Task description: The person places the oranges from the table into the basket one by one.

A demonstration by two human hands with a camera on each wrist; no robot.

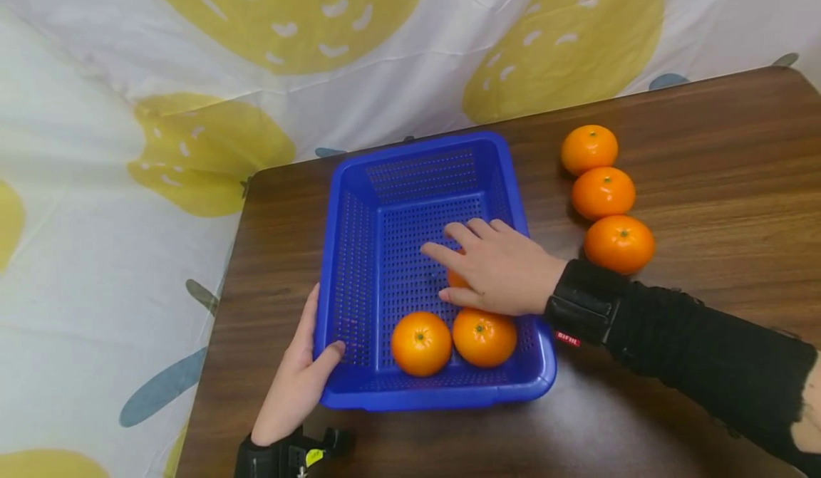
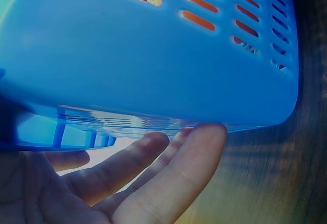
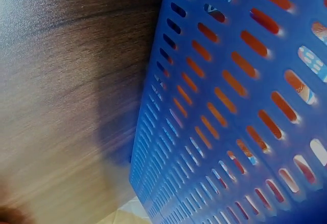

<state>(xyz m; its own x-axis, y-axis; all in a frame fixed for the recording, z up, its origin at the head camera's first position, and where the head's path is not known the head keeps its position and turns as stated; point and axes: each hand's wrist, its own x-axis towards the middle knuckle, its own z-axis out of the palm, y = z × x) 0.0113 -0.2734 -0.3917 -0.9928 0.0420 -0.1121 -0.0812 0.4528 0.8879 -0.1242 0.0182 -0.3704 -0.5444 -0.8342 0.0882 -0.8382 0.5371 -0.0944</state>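
A blue plastic basket [image 1: 346,250] with slotted walls sits on the wooden table. My left hand [image 1: 298,367] grips its left rim, thumb over the edge; in the left wrist view the fingers [image 2: 196,168] lie against the outer wall [image 2: 127,55]. Over the basket's right side, my right hand [image 1: 497,268] has its fingers spread above an orange [image 1: 456,278], mostly hidden beneath it. Two more oranges, one to the left [image 1: 421,344] and one to the right [image 1: 484,338], lie at the basket's near end. Through the slots of the wall [image 3: 225,106], orange colour shows in the right wrist view.
Right of the basket, three oranges stand in a row on the table [image 1: 725,200]: a far one [image 1: 589,149], a middle one [image 1: 603,193] and a near one [image 1: 619,243]. A white cloth [image 1: 359,100] with yellow fruit prints hangs behind and along the left.
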